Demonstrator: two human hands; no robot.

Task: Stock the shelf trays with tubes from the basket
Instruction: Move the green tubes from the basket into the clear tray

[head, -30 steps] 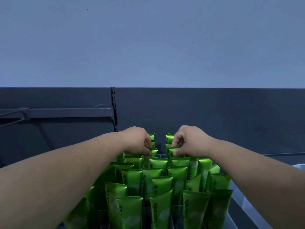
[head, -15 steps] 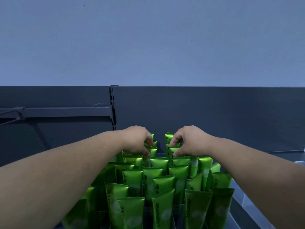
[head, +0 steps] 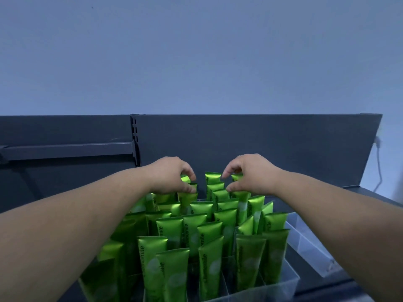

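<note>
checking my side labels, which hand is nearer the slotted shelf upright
Left. The left hand is just right of the slotted upright; the right hand is farther right. Both pinch back-row green tubes.

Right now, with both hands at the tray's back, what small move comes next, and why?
Probably seat the back tubes upright and let go: left hand and right hand each pinch tube tops there, and the tray looks nearly full.

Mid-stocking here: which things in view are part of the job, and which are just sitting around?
In the job: green tubes standing in the clear tray; neighbouring tray; left hand and right hand, each pinching back-row tube tops.
Just lying about: shelf rail, white cable, dark back panel.
</note>
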